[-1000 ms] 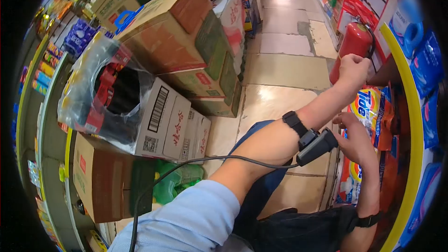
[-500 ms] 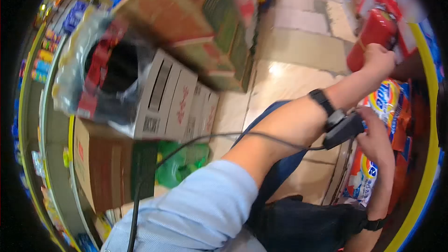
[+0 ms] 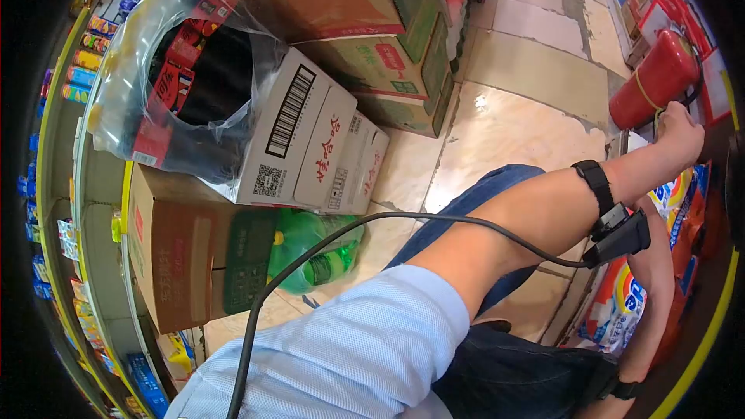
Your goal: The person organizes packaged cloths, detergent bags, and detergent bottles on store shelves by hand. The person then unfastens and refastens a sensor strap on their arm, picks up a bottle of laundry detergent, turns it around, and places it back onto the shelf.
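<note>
My left hand (image 3: pixel 677 138), at the end of the arm with the light blue sleeve, is closed with curled fingers at the right-hand shelf. What it holds, if anything, is hidden. Just beyond it a red fire extinguisher (image 3: pixel 656 80) leans with a thin yellow band around it; whether the hand touches it I cannot tell. My right hand (image 3: pixel 646 208) comes up from the lower right, mostly hidden behind the left wrist and its black strapped device (image 3: pixel 618 239). Close to both forearms lie orange detergent bags (image 3: pixel 617 306) on the low shelf.
Left stand stacked cartons: a white box (image 3: pixel 310 140), a brown box (image 3: pixel 182 256) and larger cartons (image 3: pixel 341 0). Plastic-wrapped dark bottles (image 3: pixel 206 70) top the white box. Green bottles (image 3: pixel 322 252) sit on the tiled floor (image 3: pixel 504 136). A black cable (image 3: pixel 310 252) crosses my left arm.
The view has shifted, and my left hand sits lower against the fire extinguisher. My right hand, previously visible by the detergent bags, is now mostly behind my left wrist.
</note>
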The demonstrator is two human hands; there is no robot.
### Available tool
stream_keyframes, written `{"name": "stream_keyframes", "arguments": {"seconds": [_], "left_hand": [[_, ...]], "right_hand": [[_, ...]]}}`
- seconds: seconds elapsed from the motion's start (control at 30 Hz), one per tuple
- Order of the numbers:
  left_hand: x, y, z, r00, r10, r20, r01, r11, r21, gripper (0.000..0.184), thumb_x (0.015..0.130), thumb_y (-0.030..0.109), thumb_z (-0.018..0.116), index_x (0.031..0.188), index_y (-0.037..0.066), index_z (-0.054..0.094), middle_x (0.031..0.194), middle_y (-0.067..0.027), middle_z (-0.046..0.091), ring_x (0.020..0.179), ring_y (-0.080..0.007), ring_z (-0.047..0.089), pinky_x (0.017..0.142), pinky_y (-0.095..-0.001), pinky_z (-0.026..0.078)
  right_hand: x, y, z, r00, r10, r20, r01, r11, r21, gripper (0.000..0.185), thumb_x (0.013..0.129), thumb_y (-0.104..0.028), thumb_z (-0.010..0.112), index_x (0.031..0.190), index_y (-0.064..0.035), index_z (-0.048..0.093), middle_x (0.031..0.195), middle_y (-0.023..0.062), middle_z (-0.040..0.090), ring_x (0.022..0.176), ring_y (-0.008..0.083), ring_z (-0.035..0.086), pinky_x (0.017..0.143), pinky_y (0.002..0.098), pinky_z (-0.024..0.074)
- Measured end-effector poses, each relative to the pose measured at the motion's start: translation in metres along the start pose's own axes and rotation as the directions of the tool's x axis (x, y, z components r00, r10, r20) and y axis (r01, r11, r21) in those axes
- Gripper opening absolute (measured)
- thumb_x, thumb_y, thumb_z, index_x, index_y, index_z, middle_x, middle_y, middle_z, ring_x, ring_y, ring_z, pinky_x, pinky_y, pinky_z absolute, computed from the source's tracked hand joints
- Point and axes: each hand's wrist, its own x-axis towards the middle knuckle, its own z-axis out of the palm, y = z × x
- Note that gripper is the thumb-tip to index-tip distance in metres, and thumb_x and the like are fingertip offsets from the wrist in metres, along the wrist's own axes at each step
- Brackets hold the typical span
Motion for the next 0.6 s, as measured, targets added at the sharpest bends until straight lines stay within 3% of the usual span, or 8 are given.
{"name": "stream_keyframes", "arguments": {"seconds": [0.23,0.33,0.43,0.5,0.6], "left_hand": [[0.002,-0.003,0.004,1.000,0.008,0.005,-0.008,1.000,0.016,0.020,0.084,0.011,0.065,0.099,0.002,0.054,0.100,-0.0211,0.062,0.100,-0.0389,0.062,0.088,-0.0470,0.049],[-0.001,-0.001,0.001,1.000,0.004,0.016,-0.005,1.000,0.031,0.019,0.084,0.011,0.064,0.098,0.002,0.055,0.100,-0.0218,0.063,0.101,-0.0394,0.062,0.089,-0.0472,0.049],[-0.002,0.000,0.001,0.999,0.003,0.031,-0.004,0.999,0.034,0.019,0.084,0.011,0.063,0.098,0.001,0.055,0.101,-0.0223,0.063,0.101,-0.0401,0.062,0.089,-0.0475,0.049],[-0.004,-0.002,0.003,0.999,0.002,0.038,-0.003,1.000,0.030,0.019,0.084,0.010,0.063,0.098,0.001,0.055,0.101,-0.0226,0.063,0.101,-0.0404,0.062,0.089,-0.0478,0.049],[-0.002,-0.008,0.008,0.999,0.029,0.017,-0.029,0.999,0.032,0.018,0.083,0.009,0.062,0.098,0.001,0.055,0.101,-0.0231,0.062,0.101,-0.0413,0.062,0.089,-0.0485,0.049]], "right_hand": [[0.006,-0.011,-0.002,0.996,0.022,0.082,-0.027,0.998,0.061,0.057,0.071,0.006,0.059,0.128,-0.0021,0.056,0.121,0.0197,0.063,0.111,0.0341,0.058,0.099,0.0348,0.0412],[0.005,-0.009,-0.002,0.996,-0.057,0.062,0.055,0.998,0.030,0.055,0.071,0.006,0.059,0.126,-0.0020,0.057,0.118,0.0192,0.064,0.107,0.0327,0.059,0.095,0.0337,0.0429],[0.001,-0.006,-0.003,0.997,0.043,0.070,-0.047,0.997,0.062,0.054,0.071,0.006,0.058,0.124,-0.0021,0.058,0.119,0.0182,0.064,0.105,0.0315,0.059,0.094,0.0328,0.0434],[0.002,-0.007,-0.001,0.997,-0.042,0.067,0.037,0.997,0.064,0.053,0.071,0.005,0.058,0.123,-0.0022,0.058,0.118,0.0188,0.064,0.104,0.0318,0.059,0.093,0.0327,0.0434],[0.004,-0.013,-0.004,0.997,-0.014,0.075,0.011,1.000,0.029,0.051,0.072,0.003,0.058,0.123,-0.0022,0.057,0.116,0.0198,0.064,0.103,0.0318,0.059,0.093,0.0331,0.0433]]}}
